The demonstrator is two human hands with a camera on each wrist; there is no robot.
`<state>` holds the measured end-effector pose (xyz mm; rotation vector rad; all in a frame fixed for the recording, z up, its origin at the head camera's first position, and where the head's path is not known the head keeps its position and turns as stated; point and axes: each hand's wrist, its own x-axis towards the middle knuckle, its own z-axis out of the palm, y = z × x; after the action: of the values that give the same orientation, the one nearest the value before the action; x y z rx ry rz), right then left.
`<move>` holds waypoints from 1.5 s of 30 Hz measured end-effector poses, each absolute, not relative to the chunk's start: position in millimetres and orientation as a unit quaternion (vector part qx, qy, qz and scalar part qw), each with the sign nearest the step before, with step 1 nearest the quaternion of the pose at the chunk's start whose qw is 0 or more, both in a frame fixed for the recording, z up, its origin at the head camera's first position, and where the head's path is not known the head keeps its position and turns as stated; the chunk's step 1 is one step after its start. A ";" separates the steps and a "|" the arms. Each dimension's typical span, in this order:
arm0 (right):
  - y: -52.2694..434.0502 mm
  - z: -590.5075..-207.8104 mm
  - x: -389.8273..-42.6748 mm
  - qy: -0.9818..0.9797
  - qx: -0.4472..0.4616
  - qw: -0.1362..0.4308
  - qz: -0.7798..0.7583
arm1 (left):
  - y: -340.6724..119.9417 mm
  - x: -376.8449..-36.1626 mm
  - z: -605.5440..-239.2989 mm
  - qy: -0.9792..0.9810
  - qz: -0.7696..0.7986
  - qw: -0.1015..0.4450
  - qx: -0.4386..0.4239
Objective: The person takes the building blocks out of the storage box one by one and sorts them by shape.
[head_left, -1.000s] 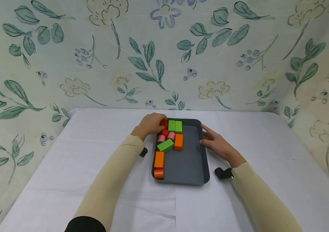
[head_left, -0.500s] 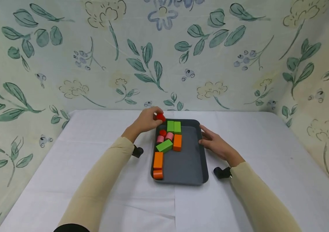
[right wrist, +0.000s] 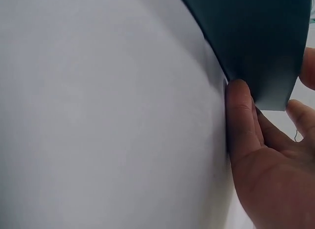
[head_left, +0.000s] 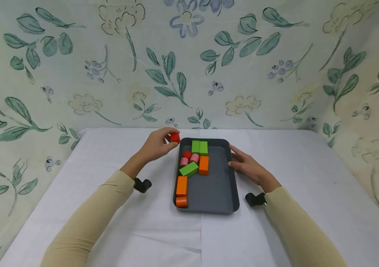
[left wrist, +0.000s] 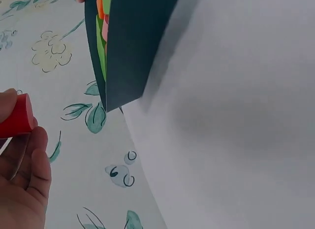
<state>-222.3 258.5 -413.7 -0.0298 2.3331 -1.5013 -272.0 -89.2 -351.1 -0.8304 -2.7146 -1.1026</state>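
Note:
A dark grey tray [head_left: 219,193] lies in the middle of the white table. Along its left side sit green blocks [head_left: 199,147], an orange block [head_left: 204,165], a tilted green block [head_left: 189,169], pink cylinders [head_left: 194,158], a red piece [head_left: 186,154] and more orange blocks [head_left: 181,185]. My left hand [head_left: 157,144] hovers just left of the tray's far corner and pinches a small red cylinder [head_left: 175,138] between thumb and fingers; the same red cylinder [left wrist: 15,118] shows in the left wrist view. My right hand [head_left: 244,164] rests with straight fingers against the tray's right rim [right wrist: 261,47].
A white cloth [head_left: 109,230] covers the table. Floral fabric walls [head_left: 189,66] close in the back and both sides. The tray's outer wall [left wrist: 133,51] fills the top of the left wrist view.
My left hand lifted the red cylinder out of the tray's far left corner and carried it up and to the left, outside the tray. The right hand stayed on the rim.

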 end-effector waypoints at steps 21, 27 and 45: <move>260.0 -406.8 -217.9 0.804 0.003 0.176 -0.569 | -111.0 -274.7 -383.3 -0.918 -0.369 0.035 -0.144; 257.9 -405.3 -225.9 0.805 -0.005 0.196 -0.560 | -108.7 -284.3 -401.9 -0.925 -0.357 0.017 -0.128; 253.3 -404.0 -233.3 0.817 -0.005 0.223 -0.532 | -99.5 -303.7 -416.0 -0.924 -0.367 -0.028 -0.101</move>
<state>-233.3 253.3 -404.0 -0.0134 2.2570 -1.4684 -303.7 -99.5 -416.0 -0.3241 -2.9568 -1.1726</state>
